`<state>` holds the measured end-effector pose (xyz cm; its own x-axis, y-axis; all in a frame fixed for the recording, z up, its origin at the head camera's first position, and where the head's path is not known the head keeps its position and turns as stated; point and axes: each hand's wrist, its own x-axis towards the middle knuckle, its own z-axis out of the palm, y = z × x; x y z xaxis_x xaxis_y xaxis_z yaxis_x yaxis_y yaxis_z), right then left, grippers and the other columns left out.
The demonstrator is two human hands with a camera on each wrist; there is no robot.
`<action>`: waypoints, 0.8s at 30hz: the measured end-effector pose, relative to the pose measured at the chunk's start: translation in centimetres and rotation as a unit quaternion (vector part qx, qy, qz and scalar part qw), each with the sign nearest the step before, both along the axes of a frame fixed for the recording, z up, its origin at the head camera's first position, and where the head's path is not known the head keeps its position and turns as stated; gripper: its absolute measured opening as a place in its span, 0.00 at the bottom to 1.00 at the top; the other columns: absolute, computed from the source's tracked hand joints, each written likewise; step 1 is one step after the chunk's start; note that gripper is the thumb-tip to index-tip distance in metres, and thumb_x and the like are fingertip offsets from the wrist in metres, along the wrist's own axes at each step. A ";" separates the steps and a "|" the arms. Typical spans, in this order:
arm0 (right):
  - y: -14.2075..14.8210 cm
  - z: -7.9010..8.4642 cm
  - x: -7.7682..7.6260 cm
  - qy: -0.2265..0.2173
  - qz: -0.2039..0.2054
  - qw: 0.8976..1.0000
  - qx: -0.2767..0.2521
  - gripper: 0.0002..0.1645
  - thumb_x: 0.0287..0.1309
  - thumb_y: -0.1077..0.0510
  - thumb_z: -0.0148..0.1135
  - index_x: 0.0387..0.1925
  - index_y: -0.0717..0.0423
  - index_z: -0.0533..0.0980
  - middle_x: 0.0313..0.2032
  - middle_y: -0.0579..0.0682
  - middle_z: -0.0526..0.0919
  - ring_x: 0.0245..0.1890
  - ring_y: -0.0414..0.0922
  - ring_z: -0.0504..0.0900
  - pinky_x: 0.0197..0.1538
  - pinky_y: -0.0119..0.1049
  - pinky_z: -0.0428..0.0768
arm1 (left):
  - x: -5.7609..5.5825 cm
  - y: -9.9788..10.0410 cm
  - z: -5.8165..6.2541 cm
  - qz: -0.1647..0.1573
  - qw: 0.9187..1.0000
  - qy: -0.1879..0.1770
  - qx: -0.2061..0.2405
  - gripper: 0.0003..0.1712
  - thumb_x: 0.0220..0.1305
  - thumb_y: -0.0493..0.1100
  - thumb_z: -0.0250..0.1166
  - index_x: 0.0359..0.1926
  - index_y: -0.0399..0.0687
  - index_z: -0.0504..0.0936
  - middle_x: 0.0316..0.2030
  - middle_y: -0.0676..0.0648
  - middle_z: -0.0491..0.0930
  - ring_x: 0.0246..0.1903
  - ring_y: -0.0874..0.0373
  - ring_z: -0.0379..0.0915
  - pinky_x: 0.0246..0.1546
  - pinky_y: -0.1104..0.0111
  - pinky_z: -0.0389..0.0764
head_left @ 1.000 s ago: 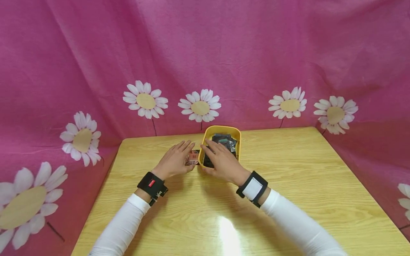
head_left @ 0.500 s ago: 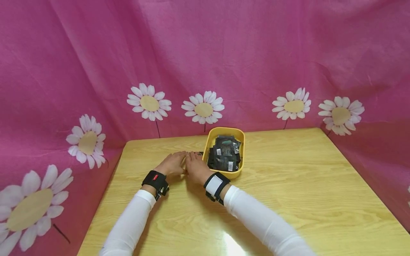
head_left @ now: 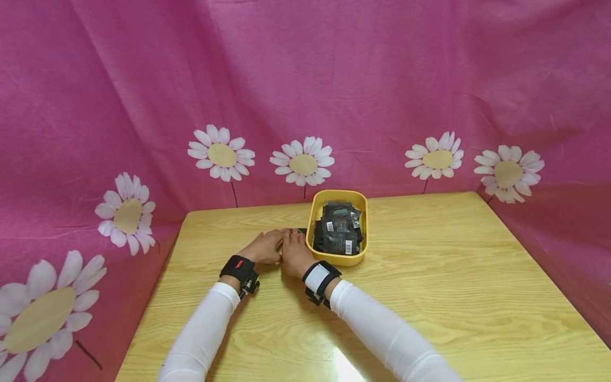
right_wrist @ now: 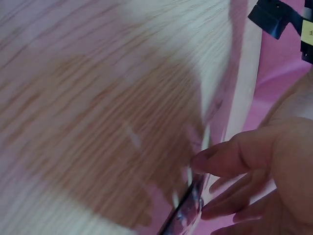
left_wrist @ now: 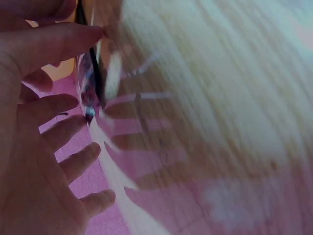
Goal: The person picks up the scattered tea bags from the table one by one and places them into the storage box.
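Left of a yellow tub (head_left: 360, 259), the two hands meet low over the table. The left hand (head_left: 262, 248) has its fingers spread and fairly straight, with fingertips against a thin, shiny packet (left_wrist: 89, 85) with a dark edge in the left wrist view. Close beside it, the right hand (head_left: 297, 255) touches the packet's near end with its thumb; its other fingers extend along the far side in the right wrist view. In the head view the hands cover most of the packet. Several dark foil sachets (head_left: 340, 241), some with white barcode labels, lie in the tub.
A light wooden table (head_left: 429, 276) spreads out around the hands and the tub. Behind it and on both sides hangs a pink cloth (head_left: 363, 95) with white daisies. Each wrist wears a black strap with a small camera.
The right hand has moved left from over the tub to beside the left hand. Both now cover the clear packet with pink print seen earlier. The tub has shifted slightly right in view.
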<state>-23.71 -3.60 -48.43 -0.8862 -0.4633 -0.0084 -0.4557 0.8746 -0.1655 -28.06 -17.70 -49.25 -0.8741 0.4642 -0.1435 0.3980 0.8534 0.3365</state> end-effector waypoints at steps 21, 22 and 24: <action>1.2 -1.5 -0.6 0.113 0.025 0.993 -0.013 0.07 0.67 0.61 0.58 0.39 0.58 0.81 0.32 0.54 0.85 0.33 0.51 0.85 0.35 0.43 0.83 | 1.4 0.2 0.2 -0.034 0.987 0.155 -0.026 0.12 0.65 0.37 0.63 0.46 0.47 0.87 0.40 0.46 0.86 0.41 0.50 0.83 0.41 0.56 0.82; 1.2 -1.5 -0.6 0.115 0.022 0.993 -0.017 0.07 0.67 0.61 0.57 0.38 0.58 0.81 0.31 0.54 0.85 0.32 0.50 0.85 0.33 0.42 0.83 | 1.6 0.1 0.3 -0.032 0.986 0.161 -0.026 0.12 0.65 0.37 0.63 0.47 0.49 0.88 0.39 0.47 0.86 0.40 0.51 0.83 0.40 0.57 0.82; 1.2 -1.2 -0.5 0.120 0.020 0.992 -0.022 0.07 0.67 0.62 0.57 0.38 0.57 0.81 0.30 0.54 0.84 0.31 0.50 0.85 0.31 0.42 0.82 | 1.9 -0.3 0.7 -0.028 0.984 0.174 -0.022 0.12 0.66 0.37 0.63 0.47 0.51 0.88 0.38 0.49 0.87 0.38 0.53 0.83 0.38 0.58 0.82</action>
